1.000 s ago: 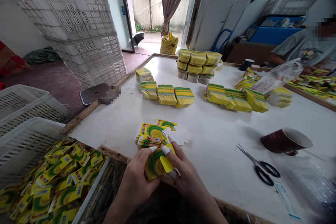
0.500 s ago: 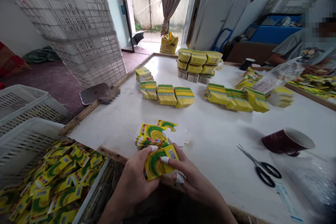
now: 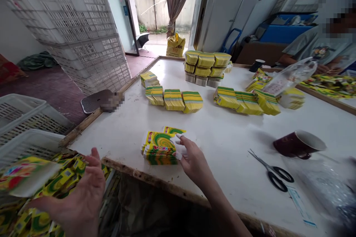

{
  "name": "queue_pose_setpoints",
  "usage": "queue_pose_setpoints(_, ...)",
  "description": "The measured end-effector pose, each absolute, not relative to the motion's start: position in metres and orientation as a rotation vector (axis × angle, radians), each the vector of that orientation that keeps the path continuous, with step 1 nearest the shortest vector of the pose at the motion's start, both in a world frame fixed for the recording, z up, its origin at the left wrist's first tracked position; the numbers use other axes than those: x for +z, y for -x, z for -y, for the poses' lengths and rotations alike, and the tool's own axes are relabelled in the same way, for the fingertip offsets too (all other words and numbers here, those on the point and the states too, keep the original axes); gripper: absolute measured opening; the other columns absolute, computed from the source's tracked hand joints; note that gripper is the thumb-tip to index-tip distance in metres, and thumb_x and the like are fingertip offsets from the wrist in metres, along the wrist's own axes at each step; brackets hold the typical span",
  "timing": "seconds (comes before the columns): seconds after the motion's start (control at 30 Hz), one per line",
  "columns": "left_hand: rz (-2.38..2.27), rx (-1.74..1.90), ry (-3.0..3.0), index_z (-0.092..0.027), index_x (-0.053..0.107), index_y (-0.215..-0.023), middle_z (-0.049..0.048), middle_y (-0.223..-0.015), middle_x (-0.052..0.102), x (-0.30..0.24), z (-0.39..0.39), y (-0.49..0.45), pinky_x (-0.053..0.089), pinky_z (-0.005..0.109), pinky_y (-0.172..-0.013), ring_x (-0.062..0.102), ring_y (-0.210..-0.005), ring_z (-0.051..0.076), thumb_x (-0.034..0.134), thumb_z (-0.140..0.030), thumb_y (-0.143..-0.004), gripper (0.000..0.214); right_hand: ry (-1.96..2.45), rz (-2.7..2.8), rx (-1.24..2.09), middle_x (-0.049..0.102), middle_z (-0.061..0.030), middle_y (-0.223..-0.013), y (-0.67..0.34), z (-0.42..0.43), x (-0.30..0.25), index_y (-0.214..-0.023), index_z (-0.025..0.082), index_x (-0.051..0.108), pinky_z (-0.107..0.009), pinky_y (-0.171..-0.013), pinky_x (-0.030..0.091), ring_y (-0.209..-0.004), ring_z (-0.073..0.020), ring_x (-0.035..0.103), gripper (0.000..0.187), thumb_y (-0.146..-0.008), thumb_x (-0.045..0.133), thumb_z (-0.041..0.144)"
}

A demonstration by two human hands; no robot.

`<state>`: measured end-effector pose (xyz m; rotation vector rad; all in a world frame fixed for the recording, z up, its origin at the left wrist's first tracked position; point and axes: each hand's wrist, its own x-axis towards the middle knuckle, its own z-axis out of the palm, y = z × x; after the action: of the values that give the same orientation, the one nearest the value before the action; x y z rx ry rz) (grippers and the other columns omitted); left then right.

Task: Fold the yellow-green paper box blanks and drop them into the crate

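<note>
My left hand point(image 3: 80, 196) is held out over a white crate point(image 3: 104, 189) of filled packets, palm up, fingers spread. Beyond its fingertips a yellow-green packet point(image 3: 25, 176), smeared by motion, hangs in the air above the heap point(image 3: 62, 183), apart from the hand. My right hand point(image 3: 193, 157), with white covers on its fingertips, reaches to a pile of flat printed cartons point(image 3: 161, 150) near the table's front edge. Its thumb and fingers sit around the right end of a yellow carton point(image 3: 164, 139) there, at the white flaps.
Bundled carton stacks point(image 3: 174, 100) stand in rows across the white table point(image 3: 222, 148). Scissors point(image 3: 272, 172), a dark mug point(image 3: 297, 144) and clear plastic point(image 3: 325, 181) lie right. Tall crates point(image 3: 83, 29) rise left. A co-worker point(image 3: 314, 48) sits at far right.
The yellow packet that both hands held has left them and is above the crate. My left hand has swung left and opened; my right hand has moved forward to the carton pile.
</note>
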<state>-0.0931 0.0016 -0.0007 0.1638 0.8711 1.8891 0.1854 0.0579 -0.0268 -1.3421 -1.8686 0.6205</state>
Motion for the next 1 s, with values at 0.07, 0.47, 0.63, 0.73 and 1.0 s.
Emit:
queue_pose_setpoints(0.07, -0.609, 1.781, 0.097, -0.013, 0.042, -0.132, 0.0061, -0.104, 0.066, -0.001, -0.004, 0.092, 0.056, 0.014, -0.057, 0.063, -0.072, 0.010, 0.076, -0.068, -0.055, 0.101, 1.401, 1.945, 0.574, 0.065, -0.0166, -0.118, -0.179, -0.064, -0.029, -0.132, 0.014, 0.048, -0.051, -0.093, 0.050, -0.106, -0.0322, 0.059, 0.053, -0.081, 0.057, 0.006)
queue_pose_setpoints(0.47, -0.575, 1.418, 0.058, -0.012, 0.065, -0.103, -0.0006, -0.074, 0.055, -0.015, -0.005, 0.006, 0.051, 0.024, -0.053, 0.054, -0.060, 0.011, 0.086, -0.043, -0.061, 0.057, 1.403, 2.011, 0.602, 0.059, -0.0172, -0.117, -0.170, -0.068, -0.030, -0.125, 0.013, 0.047, -0.049, -0.095, 0.045, -0.109, -0.0302, 0.053, 0.053, -0.075, 0.050, -0.006)
queue_pose_setpoints(0.63, -0.668, 1.365, -0.003, -0.013, 0.069, -0.096, -0.0007, -0.073, 0.056, -0.023, -0.004, 0.003, 0.050, 0.024, -0.056, 0.053, -0.060, 0.011, 0.081, -0.039, -0.068, 0.040, 1.367, 1.969, 0.685, 0.060, -0.0118, -0.104, -0.170, -0.075, -0.026, -0.111, 0.016, 0.051, -0.050, -0.091, 0.044, -0.099, -0.0288, 0.054, 0.045, -0.071, 0.053, -0.005)
queue_pose_setpoints(0.73, -0.781, 1.361, -0.111, -0.014, 0.070, -0.093, -0.0002, -0.071, 0.058, -0.025, -0.002, -0.001, 0.050, 0.024, -0.056, 0.054, -0.059, 0.011, 0.081, -0.039, -0.068, 0.037, 1.319, 1.876, 0.758, 0.055, -0.0075, -0.098, -0.170, -0.073, -0.027, -0.108, 0.019, 0.046, -0.044, -0.086, 0.048, -0.092, -0.0243, 0.055, 0.045, -0.070, 0.053, -0.003)
queue_pose_setpoints(1.0, -0.906, 1.636, -0.504, -0.027, 0.065, -0.107, 0.0027, -0.100, 0.066, -0.030, 0.005, -0.018, 0.056, 0.030, -0.078, 0.064, -0.093, 0.020, 0.079, -0.055, -0.068, 0.050, 1.064, 1.510, 1.212, 0.052, 0.0006, -0.092, -0.172, -0.029, -0.019, -0.111, 0.025, 0.036, -0.022, -0.060, 0.047, -0.072, -0.0119, 0.055, 0.044, -0.076, 0.053, 0.005)
